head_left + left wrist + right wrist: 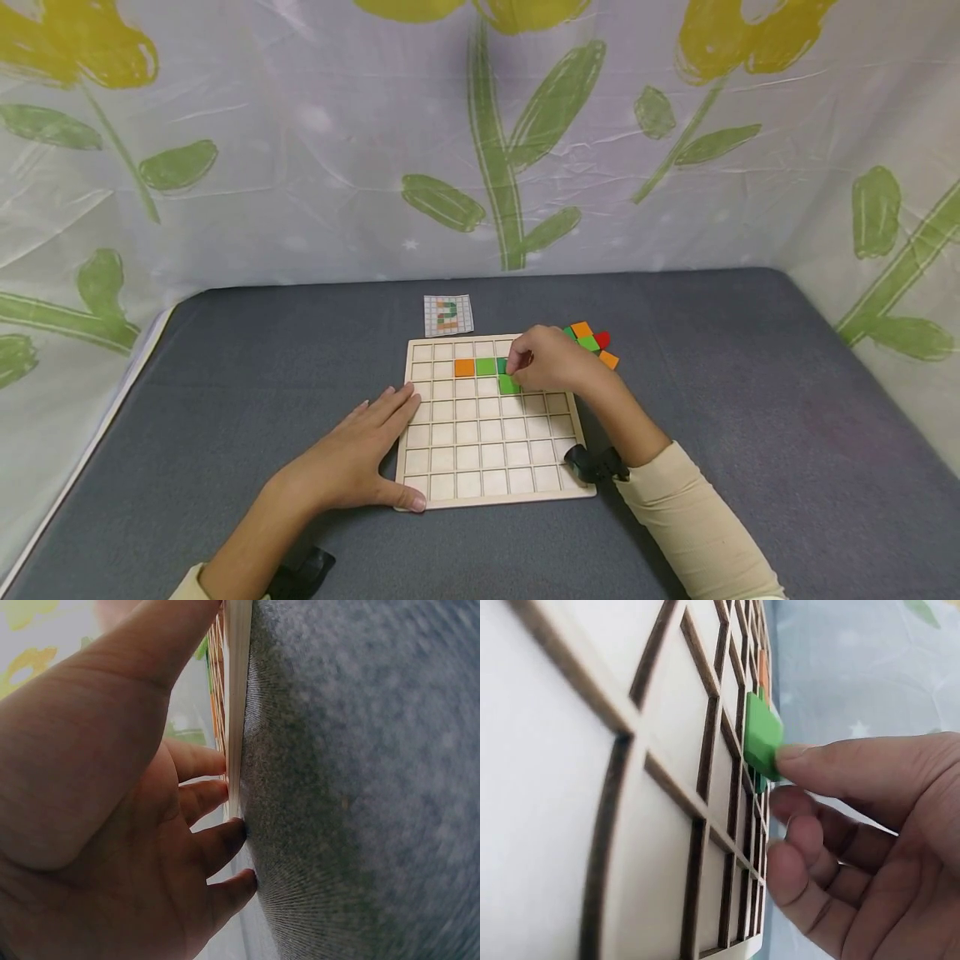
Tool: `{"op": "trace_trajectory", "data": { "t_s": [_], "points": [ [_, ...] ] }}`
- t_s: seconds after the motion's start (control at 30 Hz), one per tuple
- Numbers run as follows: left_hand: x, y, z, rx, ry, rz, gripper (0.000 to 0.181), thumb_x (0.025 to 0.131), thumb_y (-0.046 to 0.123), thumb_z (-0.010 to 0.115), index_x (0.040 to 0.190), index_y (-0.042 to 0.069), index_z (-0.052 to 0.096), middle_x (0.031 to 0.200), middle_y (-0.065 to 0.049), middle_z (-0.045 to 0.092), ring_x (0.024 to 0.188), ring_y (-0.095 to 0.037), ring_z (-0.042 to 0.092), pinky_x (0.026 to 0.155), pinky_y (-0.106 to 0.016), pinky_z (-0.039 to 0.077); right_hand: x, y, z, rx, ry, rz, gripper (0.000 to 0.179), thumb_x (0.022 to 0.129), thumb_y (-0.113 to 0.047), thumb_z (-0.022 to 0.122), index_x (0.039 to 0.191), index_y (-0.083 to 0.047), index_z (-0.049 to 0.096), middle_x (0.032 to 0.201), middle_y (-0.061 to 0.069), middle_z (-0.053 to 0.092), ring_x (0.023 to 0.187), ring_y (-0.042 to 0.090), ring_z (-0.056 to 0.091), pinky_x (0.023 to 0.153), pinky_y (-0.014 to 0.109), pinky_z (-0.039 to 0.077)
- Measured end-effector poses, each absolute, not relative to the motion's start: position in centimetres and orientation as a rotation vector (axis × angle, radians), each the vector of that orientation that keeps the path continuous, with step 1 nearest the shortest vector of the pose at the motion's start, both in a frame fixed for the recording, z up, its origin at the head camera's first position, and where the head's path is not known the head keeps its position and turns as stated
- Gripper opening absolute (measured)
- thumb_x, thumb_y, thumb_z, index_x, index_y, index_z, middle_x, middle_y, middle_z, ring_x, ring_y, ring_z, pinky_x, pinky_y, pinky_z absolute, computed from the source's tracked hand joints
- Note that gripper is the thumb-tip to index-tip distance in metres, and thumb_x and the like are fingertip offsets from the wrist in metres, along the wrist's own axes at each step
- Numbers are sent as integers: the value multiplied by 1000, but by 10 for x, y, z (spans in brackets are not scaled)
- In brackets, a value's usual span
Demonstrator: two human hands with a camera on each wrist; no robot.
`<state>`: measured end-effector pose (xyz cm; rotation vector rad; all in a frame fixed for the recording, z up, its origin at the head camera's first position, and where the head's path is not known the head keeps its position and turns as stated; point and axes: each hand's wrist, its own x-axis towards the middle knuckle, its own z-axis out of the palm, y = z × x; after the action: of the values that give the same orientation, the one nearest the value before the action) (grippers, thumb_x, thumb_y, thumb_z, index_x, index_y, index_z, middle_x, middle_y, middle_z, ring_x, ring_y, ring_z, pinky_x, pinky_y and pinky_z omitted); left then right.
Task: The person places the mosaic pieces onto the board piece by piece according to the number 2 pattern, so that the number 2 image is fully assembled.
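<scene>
A wooden grid board (466, 457) lies on the table with an orange tile (464, 367), a light green tile (486, 367) and a dark green tile (502, 366) in one row. My right hand (553, 360) pinches another light green tile (509, 384) just below the dark green one. In the right wrist view this green tile (762, 735) stands tilted over the grid, with the thumb against its edge. My left hand (358, 458) rests along the board's left side, fingers spread and thumb on the near left corner. Its fingertips touch the board's edge (237, 690) in the left wrist view.
Behind the board lies a small card (448, 316) printed with a coloured grid pattern. Loose tiles, among them orange (609, 360), green and red (602, 339), are gathered beyond its far right corner. A flower-printed curtain (315, 167) borders the grey table (720, 400).
</scene>
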<state>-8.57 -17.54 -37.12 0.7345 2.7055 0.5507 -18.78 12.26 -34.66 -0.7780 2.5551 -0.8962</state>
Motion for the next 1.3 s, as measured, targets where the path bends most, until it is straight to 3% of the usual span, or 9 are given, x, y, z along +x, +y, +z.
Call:
{"op": "trace_trajectory", "data": {
  "t_s": [0.23,0.5,0.77,1.07,1.3],
  "points": [
    [-85,-175,-371,733,2704,550,128,68,79,72,158,1,25,165,-15,18,150,-37,16,117,-60,18,-194,134,-346,-766,2631,-862,15,91,2,65,92,-5,79,93,2,72,81,18,62,70,33,51],
    [-87,-175,-371,731,2696,547,129,67,79,72,159,2,23,165,-14,17,150,-36,16,118,-59,17,-208,177,-347,-556,2828,-796,31,94,10,52,118,4,71,119,23,63,99,35,58,74,42,47],
    [-87,-175,-371,724,2701,541,129,67,80,71,159,3,24,165,-13,18,151,-36,15,118,-59,17,-215,191,-355,-538,2759,-752,34,98,2,58,132,5,62,103,18,49,82,28,43,66,38,36],
    [-86,-175,-370,730,2699,547,129,67,79,71,159,2,24,165,-14,18,150,-36,15,118,-59,17,-215,190,-356,-560,2786,-709,18,96,1,65,113,5,68,105,19,55,95,33,53,82,48,48],
    [-86,-175,-370,729,2703,540,128,68,79,71,159,2,24,165,-14,18,150,-37,16,117,-59,18,-215,190,-355,-583,2772,-760,8,92,6,65,95,-1,66,99,15,60,91,32,56,76,45,48]
  ]
}}
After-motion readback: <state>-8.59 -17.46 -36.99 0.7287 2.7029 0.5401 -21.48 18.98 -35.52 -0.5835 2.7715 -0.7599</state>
